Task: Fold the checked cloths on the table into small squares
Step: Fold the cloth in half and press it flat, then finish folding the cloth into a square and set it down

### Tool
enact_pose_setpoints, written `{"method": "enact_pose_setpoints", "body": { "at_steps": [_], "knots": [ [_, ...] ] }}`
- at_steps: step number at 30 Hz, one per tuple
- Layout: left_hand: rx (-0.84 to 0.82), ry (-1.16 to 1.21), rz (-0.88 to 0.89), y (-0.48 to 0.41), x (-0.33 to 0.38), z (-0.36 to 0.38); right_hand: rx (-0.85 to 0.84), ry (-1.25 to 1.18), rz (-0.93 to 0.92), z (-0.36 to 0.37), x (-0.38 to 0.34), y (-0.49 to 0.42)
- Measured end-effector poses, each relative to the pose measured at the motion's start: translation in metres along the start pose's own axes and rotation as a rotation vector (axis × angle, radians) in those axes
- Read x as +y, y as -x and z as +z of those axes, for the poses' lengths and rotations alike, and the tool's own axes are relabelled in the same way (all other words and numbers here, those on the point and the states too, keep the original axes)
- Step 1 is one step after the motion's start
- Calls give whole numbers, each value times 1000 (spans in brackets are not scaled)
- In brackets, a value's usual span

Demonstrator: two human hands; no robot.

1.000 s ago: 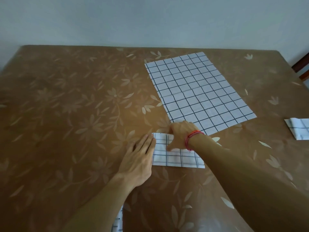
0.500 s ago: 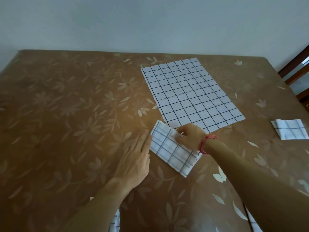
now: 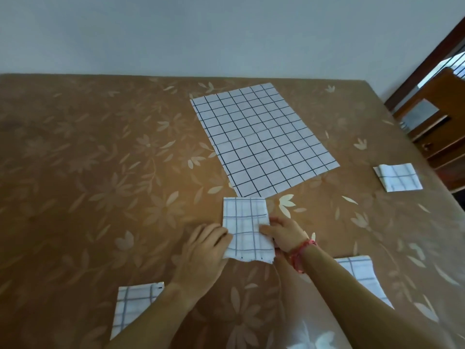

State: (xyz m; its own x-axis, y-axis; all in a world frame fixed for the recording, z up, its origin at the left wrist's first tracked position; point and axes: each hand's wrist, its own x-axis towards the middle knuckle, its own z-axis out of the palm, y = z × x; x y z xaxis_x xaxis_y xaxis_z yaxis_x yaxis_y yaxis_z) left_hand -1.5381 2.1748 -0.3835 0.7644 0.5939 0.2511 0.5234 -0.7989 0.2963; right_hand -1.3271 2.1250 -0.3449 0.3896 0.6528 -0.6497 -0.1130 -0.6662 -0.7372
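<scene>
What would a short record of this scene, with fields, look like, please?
In work: strip, a cloth folded narrow
Left hand: at the strip's left edge, fingertips hidden under it
Right hand: grips the strip's right edge
Unfolded: flat cloth, just beyond the strip
Folded: square, far right
Partly hidden by arms: left cloth, right cloth
Surface: table, brown, floral
</scene>
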Motion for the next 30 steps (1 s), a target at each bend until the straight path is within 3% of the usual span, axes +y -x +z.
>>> {"method": "enact_pose_setpoints", "body": {
  "at_steps": [3,6,10,13,15,23,30],
  "knots": [
    [60,6,-16,4,0,0,-56,-89,-27,-5,2,11],
    [82,20,-25,3,4,-6,-132,14,-81,-11,9,20],
    [80,56,-47,0,8,-15,-88,407,-374,-15,29,25],
    [54,72,-55,0,12,-19,104,822,-708,-17,42,25],
    [24,71,-62,0,14,-19,172,904,-821,-17,47,25],
    [-64,109,-230,6,10,-16,142,802,-753,-18,48,22],
    [-85,193,-359,-1,6,-17,139,772,-475,-17,31,13]
  ]
}}
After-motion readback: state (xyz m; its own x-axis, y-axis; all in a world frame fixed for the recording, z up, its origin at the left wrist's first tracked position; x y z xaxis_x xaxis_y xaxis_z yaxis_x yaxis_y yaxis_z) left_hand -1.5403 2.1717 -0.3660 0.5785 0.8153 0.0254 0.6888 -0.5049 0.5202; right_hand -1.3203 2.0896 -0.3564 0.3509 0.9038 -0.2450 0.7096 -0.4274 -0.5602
